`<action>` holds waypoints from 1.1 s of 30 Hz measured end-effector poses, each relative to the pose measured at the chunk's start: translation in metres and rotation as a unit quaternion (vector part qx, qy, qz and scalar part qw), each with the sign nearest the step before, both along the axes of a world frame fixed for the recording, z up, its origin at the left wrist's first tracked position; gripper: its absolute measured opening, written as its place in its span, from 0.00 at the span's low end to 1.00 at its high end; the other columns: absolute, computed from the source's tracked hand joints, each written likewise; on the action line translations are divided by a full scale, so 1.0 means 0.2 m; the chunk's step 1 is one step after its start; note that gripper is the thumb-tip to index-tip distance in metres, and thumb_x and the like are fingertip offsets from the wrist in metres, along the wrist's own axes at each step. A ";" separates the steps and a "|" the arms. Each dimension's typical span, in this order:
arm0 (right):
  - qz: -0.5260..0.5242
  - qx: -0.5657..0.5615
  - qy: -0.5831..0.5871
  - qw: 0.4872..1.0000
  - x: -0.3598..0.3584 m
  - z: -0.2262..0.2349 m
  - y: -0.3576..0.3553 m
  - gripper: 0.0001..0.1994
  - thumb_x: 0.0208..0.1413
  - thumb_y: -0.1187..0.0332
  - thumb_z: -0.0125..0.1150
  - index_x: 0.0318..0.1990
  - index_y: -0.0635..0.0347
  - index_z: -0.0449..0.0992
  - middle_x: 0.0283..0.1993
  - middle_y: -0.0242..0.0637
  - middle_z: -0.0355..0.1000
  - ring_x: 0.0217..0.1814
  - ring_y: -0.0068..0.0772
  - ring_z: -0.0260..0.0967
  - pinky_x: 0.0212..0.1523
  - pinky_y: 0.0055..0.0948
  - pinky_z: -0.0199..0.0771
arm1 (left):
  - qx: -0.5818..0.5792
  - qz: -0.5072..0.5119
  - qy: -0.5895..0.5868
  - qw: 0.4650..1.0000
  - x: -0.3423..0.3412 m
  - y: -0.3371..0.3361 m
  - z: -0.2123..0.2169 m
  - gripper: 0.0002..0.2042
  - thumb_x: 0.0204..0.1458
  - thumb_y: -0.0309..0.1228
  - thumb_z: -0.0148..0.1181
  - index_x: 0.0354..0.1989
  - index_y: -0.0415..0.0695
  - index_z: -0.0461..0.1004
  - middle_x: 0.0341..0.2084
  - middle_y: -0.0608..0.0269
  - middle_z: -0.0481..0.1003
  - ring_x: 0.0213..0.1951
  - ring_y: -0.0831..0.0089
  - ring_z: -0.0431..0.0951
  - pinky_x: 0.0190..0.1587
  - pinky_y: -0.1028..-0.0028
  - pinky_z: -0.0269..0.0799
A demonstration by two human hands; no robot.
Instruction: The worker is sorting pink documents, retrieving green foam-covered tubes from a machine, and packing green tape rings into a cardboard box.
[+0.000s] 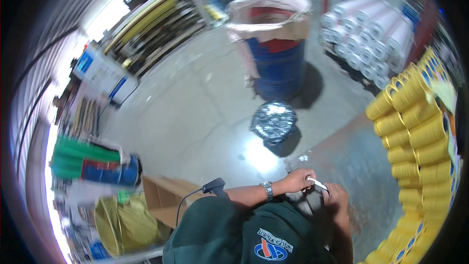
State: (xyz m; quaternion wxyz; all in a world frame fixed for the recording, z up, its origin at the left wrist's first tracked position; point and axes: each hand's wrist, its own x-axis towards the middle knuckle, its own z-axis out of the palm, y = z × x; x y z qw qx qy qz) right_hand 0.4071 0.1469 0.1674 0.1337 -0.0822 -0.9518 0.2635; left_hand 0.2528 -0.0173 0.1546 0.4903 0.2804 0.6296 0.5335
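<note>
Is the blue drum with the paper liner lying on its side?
No, the blue drum stands upright on the grey concrete floor, its paper-lined mouth facing up.

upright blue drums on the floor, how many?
1: the blue drum stands upright at top centre, lined with pale sheeting. Another blue drum-like thing lies on its side at left. More may be hidden behind racks.

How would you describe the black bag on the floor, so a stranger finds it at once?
Start at the blue drum with the pale liner, standing on the concrete floor. Just in front of it, nearer the person, sits the bag. It is the only shiny, crinkled black thing there, low and rounded.
</note>
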 end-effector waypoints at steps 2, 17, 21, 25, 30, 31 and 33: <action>0.061 -0.006 -0.030 0.998 -0.15 0.01 -0.03 0.06 0.49 0.69 0.64 0.35 0.56 0.78 0.33 0.42 0.74 0.36 0.51 0.72 0.38 0.47 0.72 | 0.027 0.091 -0.018 0.995 -0.03 -0.17 -0.04 0.02 0.60 0.22 0.55 0.35 0.38 0.71 0.21 0.67 0.71 0.22 0.81 0.71 0.25 0.78 0.68; 0.387 0.059 -0.075 0.917 -1.09 0.09 -0.84 0.06 0.47 0.72 0.68 0.33 0.58 0.79 0.30 0.44 0.72 0.33 0.51 0.72 0.35 0.46 0.71 | 0.063 0.387 -0.023 0.920 -0.25 -1.12 -0.18 0.03 0.60 0.25 0.54 0.37 0.38 0.70 0.20 0.64 0.75 0.18 0.79 0.74 0.21 0.77 0.70; 0.432 0.066 -0.070 0.897 -1.36 0.15 -1.15 0.06 0.47 0.74 0.68 0.33 0.60 0.79 0.30 0.44 0.73 0.33 0.50 0.73 0.36 0.44 0.72 | 0.071 0.457 -0.028 0.886 -0.39 -1.39 -0.14 0.04 0.59 0.25 0.54 0.36 0.37 0.71 0.21 0.63 0.75 0.18 0.78 0.75 0.21 0.76 0.71; 0.510 0.073 -0.063 0.855 -1.59 0.17 -1.43 0.07 0.46 0.74 0.69 0.33 0.60 0.80 0.30 0.44 0.73 0.34 0.50 0.74 0.36 0.43 0.73 | 0.074 0.538 -0.025 0.839 -0.43 -1.62 -0.13 0.04 0.59 0.25 0.55 0.38 0.37 0.71 0.21 0.62 0.75 0.18 0.77 0.74 0.20 0.75 0.71; 0.621 0.081 -0.039 0.779 -1.80 0.13 -1.68 0.06 0.45 0.74 0.69 0.33 0.60 0.80 0.29 0.43 0.73 0.33 0.50 0.73 0.35 0.43 0.72 | 0.053 0.629 -0.027 0.775 -0.40 -1.77 -0.11 0.05 0.59 0.25 0.55 0.38 0.37 0.71 0.21 0.62 0.75 0.18 0.77 0.74 0.21 0.75 0.70; 0.642 0.057 -0.038 0.764 -1.83 0.14 -1.73 0.06 0.46 0.74 0.69 0.33 0.59 0.79 0.29 0.43 0.72 0.33 0.50 0.73 0.34 0.43 0.72 | 0.038 0.648 -0.018 0.761 -0.38 -1.78 -0.10 0.05 0.59 0.25 0.55 0.38 0.37 0.71 0.21 0.62 0.75 0.18 0.77 0.74 0.21 0.75 0.70; 0.670 0.058 -0.050 0.739 -1.87 0.15 -1.81 0.06 0.46 0.75 0.68 0.33 0.59 0.79 0.29 0.43 0.72 0.32 0.49 0.73 0.34 0.43 0.72 | 0.038 0.683 -0.008 0.730 -0.35 -1.78 -0.10 0.05 0.59 0.26 0.55 0.38 0.37 0.70 0.21 0.62 0.74 0.18 0.77 0.74 0.21 0.75 0.69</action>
